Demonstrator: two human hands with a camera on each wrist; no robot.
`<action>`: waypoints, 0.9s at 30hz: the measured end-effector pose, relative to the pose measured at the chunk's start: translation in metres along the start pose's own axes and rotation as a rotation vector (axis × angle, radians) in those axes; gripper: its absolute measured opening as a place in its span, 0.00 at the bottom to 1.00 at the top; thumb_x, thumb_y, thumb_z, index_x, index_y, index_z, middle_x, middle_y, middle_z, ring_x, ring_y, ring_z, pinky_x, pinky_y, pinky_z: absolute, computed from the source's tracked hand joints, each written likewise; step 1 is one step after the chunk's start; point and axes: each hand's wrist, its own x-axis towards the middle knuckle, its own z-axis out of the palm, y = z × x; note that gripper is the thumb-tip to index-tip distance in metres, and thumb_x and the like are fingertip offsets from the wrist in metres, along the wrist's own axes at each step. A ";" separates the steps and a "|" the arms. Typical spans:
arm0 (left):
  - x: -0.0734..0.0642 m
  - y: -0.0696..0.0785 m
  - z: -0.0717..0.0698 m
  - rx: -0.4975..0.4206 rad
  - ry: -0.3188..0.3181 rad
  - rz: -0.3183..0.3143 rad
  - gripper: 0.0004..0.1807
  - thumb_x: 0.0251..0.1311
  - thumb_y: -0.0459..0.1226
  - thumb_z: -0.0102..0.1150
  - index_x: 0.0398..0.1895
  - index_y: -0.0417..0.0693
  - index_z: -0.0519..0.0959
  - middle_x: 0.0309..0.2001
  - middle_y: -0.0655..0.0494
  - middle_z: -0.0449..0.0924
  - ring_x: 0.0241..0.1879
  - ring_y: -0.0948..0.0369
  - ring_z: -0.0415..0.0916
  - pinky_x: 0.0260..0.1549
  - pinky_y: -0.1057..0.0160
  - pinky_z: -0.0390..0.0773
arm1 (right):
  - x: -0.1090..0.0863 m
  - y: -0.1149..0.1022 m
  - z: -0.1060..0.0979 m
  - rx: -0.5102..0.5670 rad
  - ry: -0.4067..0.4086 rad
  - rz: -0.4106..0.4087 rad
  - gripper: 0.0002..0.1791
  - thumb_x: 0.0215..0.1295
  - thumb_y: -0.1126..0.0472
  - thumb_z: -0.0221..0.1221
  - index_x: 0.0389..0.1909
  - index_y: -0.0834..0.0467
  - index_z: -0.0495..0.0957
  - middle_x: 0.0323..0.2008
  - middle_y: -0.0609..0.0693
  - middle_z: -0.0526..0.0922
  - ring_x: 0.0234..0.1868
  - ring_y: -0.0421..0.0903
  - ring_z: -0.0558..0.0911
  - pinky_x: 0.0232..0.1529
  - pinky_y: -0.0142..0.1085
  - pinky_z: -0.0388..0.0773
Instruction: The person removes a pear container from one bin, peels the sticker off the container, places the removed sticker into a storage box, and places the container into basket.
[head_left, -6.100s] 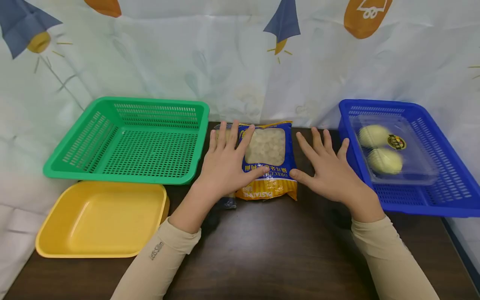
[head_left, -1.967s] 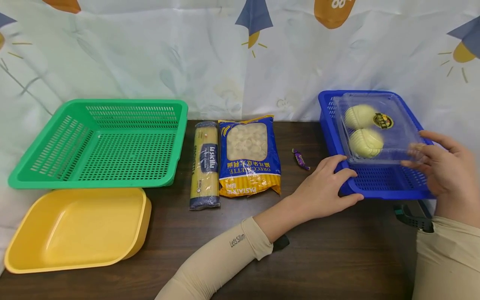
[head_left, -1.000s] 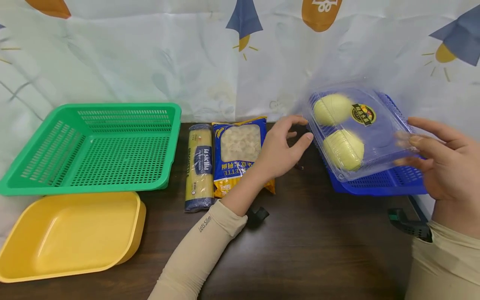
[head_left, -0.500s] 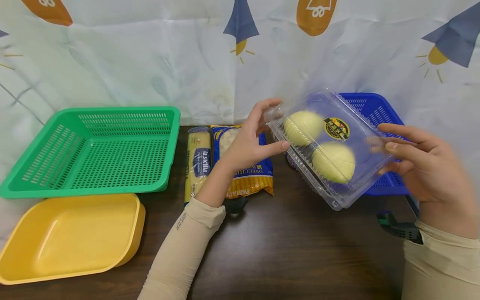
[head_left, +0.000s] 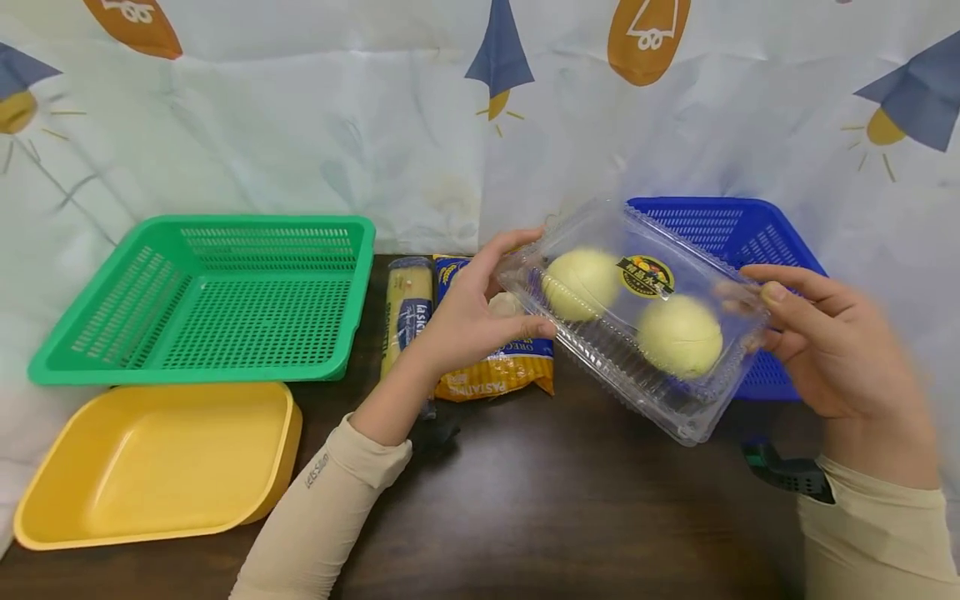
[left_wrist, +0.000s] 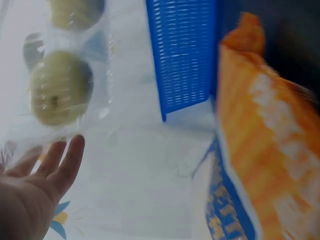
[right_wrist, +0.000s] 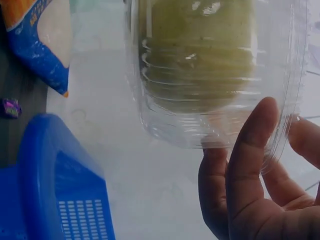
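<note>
A clear plastic clamshell box is held up in the air, tilted, in front of the blue basket. Inside it lie two pale yellow-green round fruits, and a black label sits on the lid. My left hand grips the box's left end, thumb at the near edge and fingers at the far corner. At the right end my right hand pinches the rim; in the right wrist view, thumb and fingers lie on either side of it. Some fingertips show blurred through the plastic.
Behind my left arm lie a spaghetti pack and a blue-orange pasta bag. At left stand a green basket and, nearer, a yellow tub. A purple-wrapped candy lies near the blue basket.
The clamshell box has come up out of the blue basket and moved left. My left hand has gone from the basket's rim to the box's left end; the right hand keeps its hold.
</note>
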 end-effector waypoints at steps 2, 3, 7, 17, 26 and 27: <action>-0.009 0.003 -0.002 0.021 0.031 -0.016 0.53 0.56 0.35 0.86 0.84 0.59 0.67 0.81 0.70 0.64 0.78 0.65 0.64 0.68 0.50 0.77 | 0.001 0.004 0.005 -0.025 0.008 0.006 0.24 0.87 0.76 0.39 0.74 0.71 0.73 0.67 0.61 0.84 0.64 0.50 0.86 0.45 0.37 0.87; -0.014 0.004 -0.003 0.036 0.049 -0.026 0.53 0.56 0.35 0.86 0.83 0.59 0.67 0.80 0.70 0.64 0.76 0.65 0.66 0.67 0.50 0.78 | 0.002 0.005 0.007 -0.049 0.011 0.014 0.24 0.87 0.75 0.40 0.76 0.70 0.71 0.68 0.60 0.83 0.65 0.49 0.85 0.47 0.36 0.86; -0.032 0.008 -0.007 0.080 0.122 -0.028 0.54 0.51 0.34 0.88 0.82 0.57 0.69 0.78 0.66 0.68 0.66 0.61 0.78 0.58 0.51 0.85 | 0.005 0.012 0.022 -0.139 0.017 0.058 0.27 0.86 0.75 0.44 0.81 0.66 0.66 0.72 0.55 0.79 0.68 0.46 0.81 0.53 0.33 0.82; -0.087 0.012 -0.006 0.222 0.268 -0.096 0.56 0.39 0.36 0.95 0.75 0.52 0.71 0.70 0.63 0.76 0.68 0.61 0.76 0.61 0.56 0.82 | 0.013 0.039 0.051 -0.311 0.066 0.162 0.29 0.84 0.73 0.53 0.81 0.57 0.70 0.78 0.52 0.66 0.75 0.48 0.66 0.62 0.30 0.75; -0.139 0.019 -0.002 0.416 0.259 -0.196 0.58 0.34 0.48 0.97 0.69 0.49 0.69 0.69 0.58 0.75 0.61 0.60 0.75 0.51 0.51 0.82 | 0.016 0.065 0.066 -0.401 -0.044 0.209 0.29 0.82 0.72 0.57 0.80 0.59 0.70 0.77 0.53 0.71 0.72 0.46 0.72 0.61 0.30 0.79; -0.145 0.020 -0.001 0.428 0.253 -0.220 0.58 0.34 0.49 0.97 0.69 0.49 0.68 0.68 0.58 0.74 0.60 0.61 0.75 0.50 0.52 0.82 | 0.017 0.068 0.066 -0.406 -0.058 0.218 0.29 0.82 0.72 0.57 0.81 0.59 0.70 0.76 0.54 0.72 0.71 0.46 0.74 0.61 0.31 0.80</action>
